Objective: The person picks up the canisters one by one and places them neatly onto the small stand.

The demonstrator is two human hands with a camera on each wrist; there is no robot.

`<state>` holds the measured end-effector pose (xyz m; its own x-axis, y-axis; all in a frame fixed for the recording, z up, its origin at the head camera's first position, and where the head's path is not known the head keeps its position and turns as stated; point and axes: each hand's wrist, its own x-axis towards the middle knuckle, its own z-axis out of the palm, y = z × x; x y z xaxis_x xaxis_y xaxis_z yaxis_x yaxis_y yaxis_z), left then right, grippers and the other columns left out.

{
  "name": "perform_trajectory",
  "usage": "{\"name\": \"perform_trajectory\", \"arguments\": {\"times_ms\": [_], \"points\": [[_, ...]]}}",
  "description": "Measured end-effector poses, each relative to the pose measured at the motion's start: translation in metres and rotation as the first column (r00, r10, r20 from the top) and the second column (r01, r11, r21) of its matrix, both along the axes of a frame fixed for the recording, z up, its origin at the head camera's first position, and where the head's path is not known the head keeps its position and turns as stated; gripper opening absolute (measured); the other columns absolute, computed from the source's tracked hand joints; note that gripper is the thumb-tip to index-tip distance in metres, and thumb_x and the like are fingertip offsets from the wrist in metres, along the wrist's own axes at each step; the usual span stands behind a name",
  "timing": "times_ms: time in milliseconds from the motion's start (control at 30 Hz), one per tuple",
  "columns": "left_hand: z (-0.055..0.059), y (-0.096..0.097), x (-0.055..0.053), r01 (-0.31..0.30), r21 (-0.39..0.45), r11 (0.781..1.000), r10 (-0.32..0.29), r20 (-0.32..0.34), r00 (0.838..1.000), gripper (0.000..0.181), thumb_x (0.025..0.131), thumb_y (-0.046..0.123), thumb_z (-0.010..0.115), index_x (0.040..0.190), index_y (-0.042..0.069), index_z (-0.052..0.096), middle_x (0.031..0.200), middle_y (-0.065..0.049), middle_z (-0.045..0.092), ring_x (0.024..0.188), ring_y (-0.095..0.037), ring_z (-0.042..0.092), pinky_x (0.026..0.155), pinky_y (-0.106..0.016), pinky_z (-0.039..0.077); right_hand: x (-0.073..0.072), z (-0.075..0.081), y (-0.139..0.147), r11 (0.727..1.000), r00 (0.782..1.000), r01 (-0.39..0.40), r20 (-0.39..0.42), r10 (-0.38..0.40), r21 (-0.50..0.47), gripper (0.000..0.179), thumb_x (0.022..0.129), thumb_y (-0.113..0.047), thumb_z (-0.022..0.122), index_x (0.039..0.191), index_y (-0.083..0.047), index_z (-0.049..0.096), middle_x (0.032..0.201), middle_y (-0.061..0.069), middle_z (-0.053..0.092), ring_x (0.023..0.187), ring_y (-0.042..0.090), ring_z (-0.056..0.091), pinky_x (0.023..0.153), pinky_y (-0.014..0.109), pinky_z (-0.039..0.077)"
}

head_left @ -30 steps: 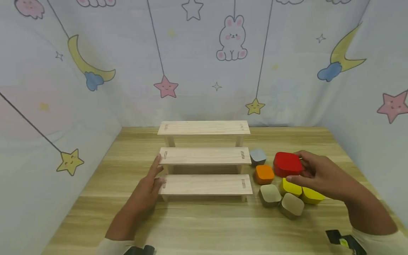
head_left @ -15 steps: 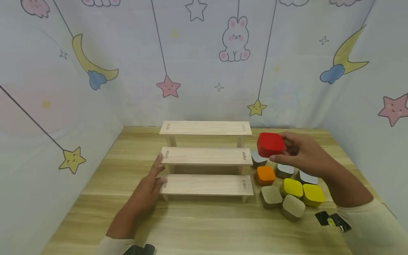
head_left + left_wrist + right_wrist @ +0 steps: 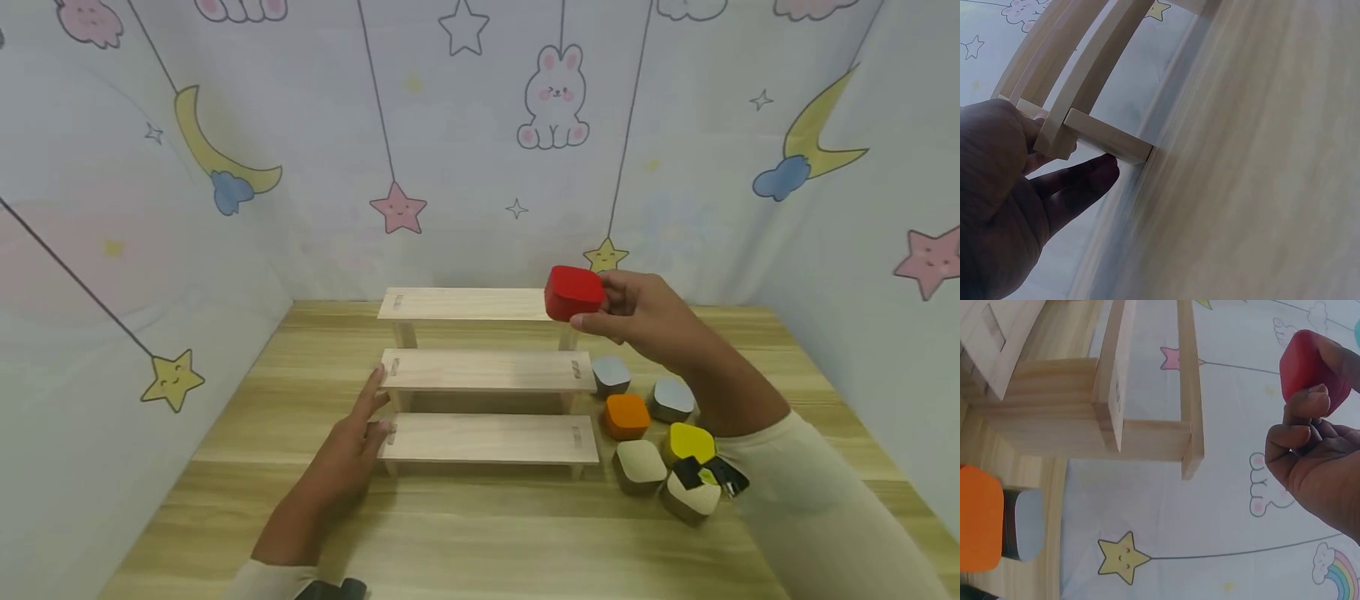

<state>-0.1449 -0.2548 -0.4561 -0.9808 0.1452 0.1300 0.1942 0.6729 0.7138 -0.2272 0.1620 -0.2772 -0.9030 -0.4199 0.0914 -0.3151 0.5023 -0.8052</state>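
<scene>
My right hand (image 3: 637, 312) pinches a red rounded block (image 3: 573, 293) between thumb and fingers. The block hangs in the air over the right end of the top shelf, apart from it as the right wrist view shows. A three-tier wooden step shelf (image 3: 487, 369) stands on the table with its boards bare. At the shelf's left end, my left hand (image 3: 345, 454) touches the lower and middle boards with mostly straight fingers. In the left wrist view one finger (image 3: 1100, 175) reaches below the bottom board beside the leg.
Right of the shelf lie several rounded blocks: an orange block (image 3: 627, 416), grey blocks (image 3: 611, 375), a yellow block (image 3: 690, 443) and beige blocks (image 3: 640, 467). My right sleeve covers part of this group. A patterned cloth (image 3: 480, 167) hangs behind the wooden table (image 3: 465, 542).
My right hand has lifted the red block from above the other blocks and carried it up and left, to the top shelf's right end. My left hand has stayed at the shelf's side.
</scene>
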Motion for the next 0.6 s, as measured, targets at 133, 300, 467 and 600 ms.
{"name": "perform_trajectory", "arguments": {"times_ms": [133,300,467,600], "points": [[-0.001,0.002,-0.001,0.009,0.02,1.0,-0.009,0.016,1.0,0.084,0.116,0.013,0.051,0.177,0.038,-0.003,0.169,-0.029,0.045,0.14,-0.05,0.063,0.117,-0.069,0.049,-0.008,0.001,-0.026,0.999,1.0,-0.026,-0.008,0.026,-0.032,0.055,0.101,-0.022,0.08,0.15,-0.008,0.062,0.098,0.009,0.076,0.088,0.027,0.064,0.073,0.031,0.056],[0.0,0.001,-0.001,0.005,0.02,1.0,-0.005,0.019,1.0,0.084,0.116,0.012,0.05,0.177,0.036,-0.003,0.169,-0.029,0.044,0.137,-0.049,0.066,0.116,-0.07,0.05,-0.02,-0.004,-0.058,0.996,0.997,-0.075,-0.033,0.074,-0.042,0.053,0.1,-0.02,0.08,0.149,-0.008,0.063,0.11,0.012,0.081,0.09,0.028,0.067,0.076,0.034,0.057],[0.001,-0.001,-0.001,0.015,0.047,0.999,-0.016,0.023,1.0,0.083,0.117,0.013,0.049,0.177,0.039,-0.002,0.17,-0.029,0.043,0.137,-0.05,0.066,0.115,-0.069,0.051,-0.031,-0.005,-0.091,0.996,0.995,-0.089,-0.04,0.089,-0.004,0.056,0.1,-0.021,0.079,0.152,-0.01,0.061,0.126,0.009,0.08,0.105,0.032,0.072,0.087,0.04,0.062],[0.0,-0.002,0.0,0.019,0.067,0.998,-0.021,0.035,0.999,0.083,0.117,0.014,0.049,0.177,0.04,-0.002,0.17,-0.029,0.043,0.138,-0.05,0.066,0.115,-0.069,0.051,-0.037,-0.005,-0.11,0.995,0.995,-0.098,-0.031,0.099,0.024,0.058,0.1,-0.021,0.08,0.153,-0.01,0.06,0.13,0.01,0.079,0.114,0.03,0.072,0.101,0.045,0.062]]}}
